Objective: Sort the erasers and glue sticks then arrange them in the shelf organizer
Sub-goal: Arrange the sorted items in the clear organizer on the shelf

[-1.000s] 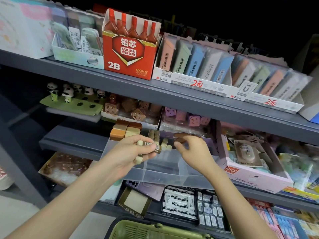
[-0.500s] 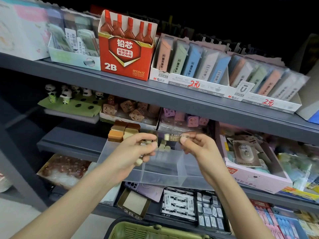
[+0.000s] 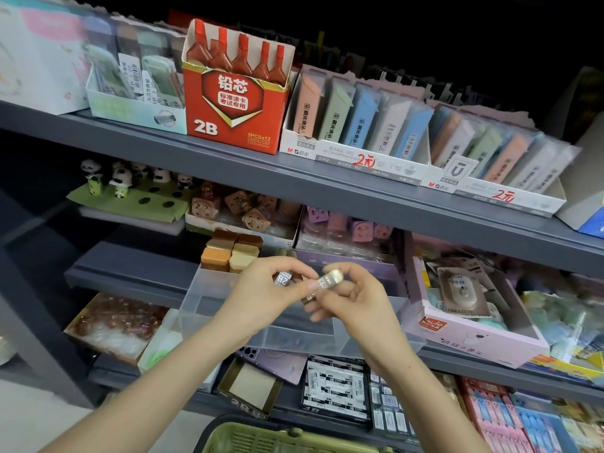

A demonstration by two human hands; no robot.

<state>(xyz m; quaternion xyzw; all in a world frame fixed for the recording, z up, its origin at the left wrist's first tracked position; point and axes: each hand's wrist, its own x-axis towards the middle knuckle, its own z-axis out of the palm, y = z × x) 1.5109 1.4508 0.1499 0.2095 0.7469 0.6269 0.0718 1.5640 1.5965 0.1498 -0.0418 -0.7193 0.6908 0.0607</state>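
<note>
A clear plastic organizer (image 3: 209, 308) with dividers sits on the middle shelf. Its back left compartment holds stacked brown, orange and cream erasers (image 3: 230, 251). Above the organizer my left hand (image 3: 264, 295) is closed around a small bundle of wrapped 2B erasers (image 3: 282, 278). My right hand (image 3: 354, 300) pinches one cream eraser in a clear wrapper (image 3: 331, 277) between thumb and fingers, right beside the left hand's bundle. The two hands touch at the fingertips. No glue sticks can be made out.
A red 2B lead box (image 3: 235, 119) and pastel lead-case trays (image 3: 359, 135) stand on the upper shelf. Panda toppers (image 3: 121, 181) and brown novelty erasers (image 3: 242, 207) sit behind the organizer, a pink box (image 3: 464, 325) to its right. A green basket (image 3: 277, 438) is below.
My right hand drew one wrapped eraser out of the organizer and brought it up to the left hand's bundle. Both hands rose slightly and came together.
</note>
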